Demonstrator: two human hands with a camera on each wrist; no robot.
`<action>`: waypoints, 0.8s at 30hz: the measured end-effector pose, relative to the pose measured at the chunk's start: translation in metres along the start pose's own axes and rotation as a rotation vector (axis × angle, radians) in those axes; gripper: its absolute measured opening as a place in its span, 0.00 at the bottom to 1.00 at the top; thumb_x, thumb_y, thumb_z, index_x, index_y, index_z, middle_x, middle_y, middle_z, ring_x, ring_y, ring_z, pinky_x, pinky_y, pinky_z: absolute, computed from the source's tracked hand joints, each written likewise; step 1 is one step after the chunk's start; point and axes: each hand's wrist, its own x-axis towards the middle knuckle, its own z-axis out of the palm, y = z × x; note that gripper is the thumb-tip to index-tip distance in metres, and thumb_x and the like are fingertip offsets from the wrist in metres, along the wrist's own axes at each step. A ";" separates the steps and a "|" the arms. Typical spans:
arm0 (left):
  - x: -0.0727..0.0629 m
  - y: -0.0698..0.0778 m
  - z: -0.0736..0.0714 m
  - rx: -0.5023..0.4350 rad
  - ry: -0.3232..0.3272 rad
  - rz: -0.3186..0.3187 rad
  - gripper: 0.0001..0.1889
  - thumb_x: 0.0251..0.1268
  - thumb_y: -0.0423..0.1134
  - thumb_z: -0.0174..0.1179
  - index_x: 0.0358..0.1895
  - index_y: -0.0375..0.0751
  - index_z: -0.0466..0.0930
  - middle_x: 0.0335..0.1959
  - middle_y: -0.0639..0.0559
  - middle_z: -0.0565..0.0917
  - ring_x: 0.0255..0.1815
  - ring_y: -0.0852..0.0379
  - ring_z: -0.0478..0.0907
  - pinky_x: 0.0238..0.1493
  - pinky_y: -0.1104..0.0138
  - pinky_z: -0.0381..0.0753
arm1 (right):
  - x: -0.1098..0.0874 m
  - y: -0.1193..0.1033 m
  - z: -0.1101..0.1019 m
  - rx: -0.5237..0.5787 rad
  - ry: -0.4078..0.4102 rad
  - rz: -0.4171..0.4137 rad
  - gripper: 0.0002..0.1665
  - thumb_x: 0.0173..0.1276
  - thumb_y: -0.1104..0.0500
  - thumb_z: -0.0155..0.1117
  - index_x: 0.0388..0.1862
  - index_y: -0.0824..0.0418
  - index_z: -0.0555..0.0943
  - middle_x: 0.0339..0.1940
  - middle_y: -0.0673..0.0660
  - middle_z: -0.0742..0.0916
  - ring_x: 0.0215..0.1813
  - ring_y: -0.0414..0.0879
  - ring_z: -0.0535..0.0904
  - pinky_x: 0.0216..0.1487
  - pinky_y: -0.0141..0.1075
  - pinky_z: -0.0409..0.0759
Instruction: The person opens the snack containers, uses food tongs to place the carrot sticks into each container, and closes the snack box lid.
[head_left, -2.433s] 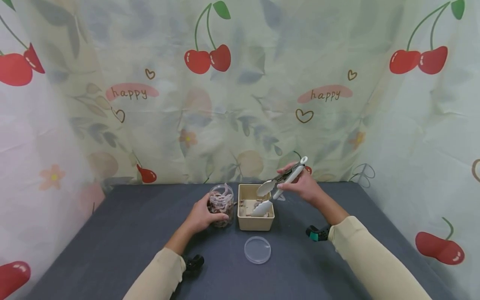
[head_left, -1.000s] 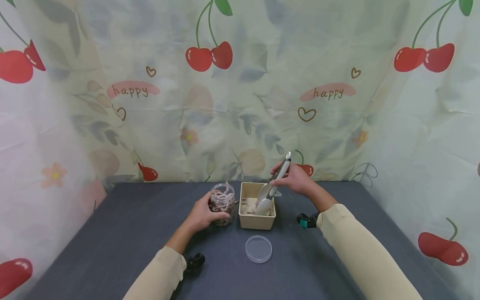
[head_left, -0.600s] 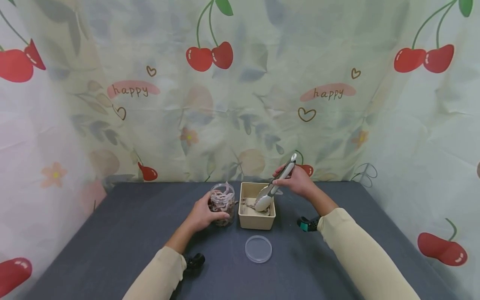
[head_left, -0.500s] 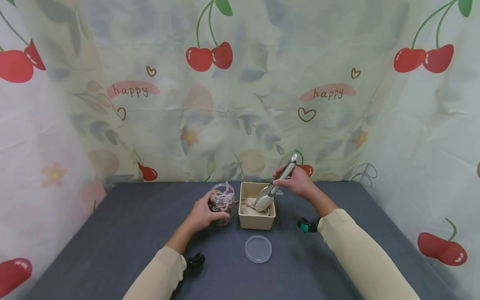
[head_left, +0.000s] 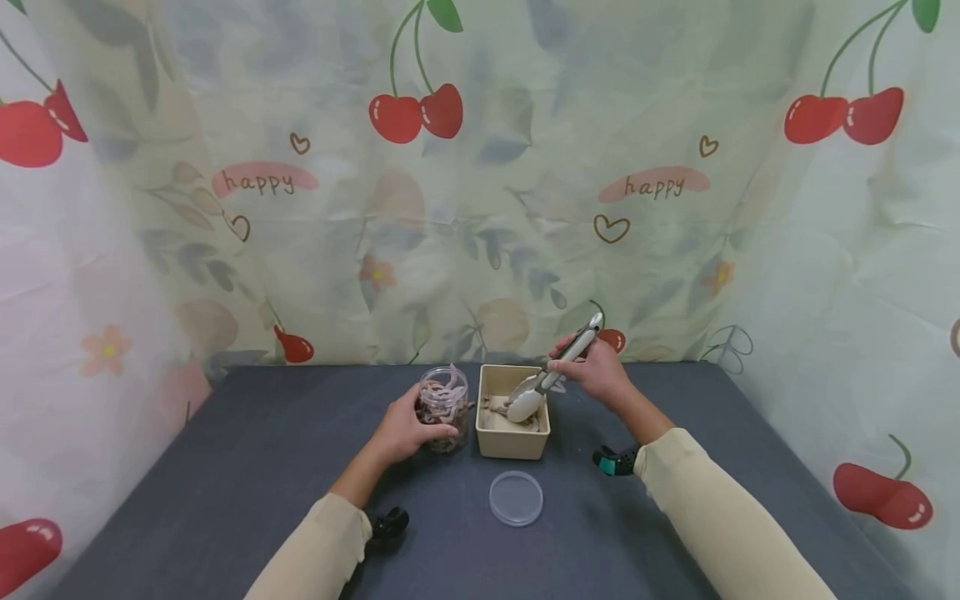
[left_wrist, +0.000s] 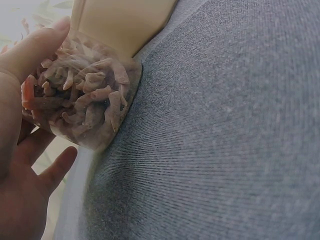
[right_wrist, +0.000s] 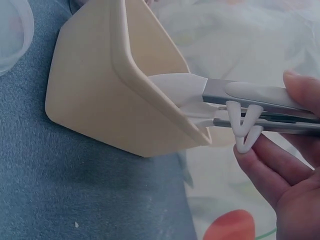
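My left hand (head_left: 405,427) grips a clear jar (head_left: 444,435) from its left side, thumb across the front. Brownish-pink strips (left_wrist: 82,87) fill the jar up to its open mouth, and a few stick out above the rim. Right of the jar stands a beige rectangular bin (head_left: 513,446) with a few similar strips (head_left: 498,408) on its floor. In my right hand (head_left: 600,372) is a pair of tongs (head_left: 570,357) with white-tipped heads, held slanting down into the bin. The heads are close together inside it; the bin wall hides their tips in the right wrist view.
A clear round lid (head_left: 516,498) lies flat on the dark grey tablecloth (head_left: 285,475) in front of the bin. Behind the table hangs a curtain (head_left: 480,192) printed with cherries, and its sides close in at left and right.
The tongs, earlier spread wide over the bin, have dipped into it and their heads have drawn together. My right hand has shifted slightly since. The left hand stays on the jar.
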 end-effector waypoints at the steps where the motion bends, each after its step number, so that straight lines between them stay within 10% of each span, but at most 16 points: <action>1: 0.000 0.000 0.000 0.002 0.002 0.002 0.44 0.44 0.48 0.78 0.67 0.41 0.68 0.54 0.44 0.79 0.54 0.48 0.75 0.55 0.51 0.71 | 0.000 0.001 0.001 0.014 0.009 -0.004 0.18 0.60 0.61 0.73 0.47 0.66 0.79 0.43 0.61 0.86 0.44 0.51 0.82 0.38 0.38 0.80; 24: 0.001 0.000 0.001 0.033 0.003 0.005 0.45 0.45 0.49 0.78 0.68 0.40 0.67 0.56 0.43 0.78 0.55 0.47 0.74 0.55 0.51 0.71 | 0.001 -0.033 -0.012 0.211 0.057 -0.046 0.19 0.63 0.65 0.69 0.50 0.71 0.76 0.49 0.67 0.85 0.42 0.42 0.83 0.40 0.37 0.81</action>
